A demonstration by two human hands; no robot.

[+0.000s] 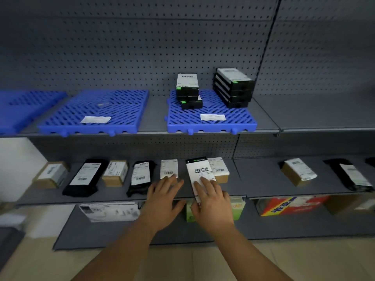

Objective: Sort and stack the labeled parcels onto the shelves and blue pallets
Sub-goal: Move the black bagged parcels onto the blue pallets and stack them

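Note:
My right hand point(211, 203) grips a black parcel with a white barcode label point(199, 172), lifted slightly at the front of the middle shelf point(113, 197). My left hand point(164, 199) is spread open beside it, fingertips touching the near end of a white-labeled parcel point(169, 168). More labeled parcels lie in a row on the same shelf: brown boxes point(115, 172) and black bags point(85, 176). On the upper shelf, a blue pallet point(211, 118) carries two stacks of black boxes point(233, 88), each pallet bearing a white label. A second blue pallet point(95, 112) holds only its label.
A third blue pallet point(22, 108) sits at the far left of the upper shelf. Further parcels point(298, 172) lie on the right section of the middle shelf. The bottom shelf holds a red carton point(292, 205), a green box point(238, 207) and a white package point(109, 211). Pegboard backs the shelving.

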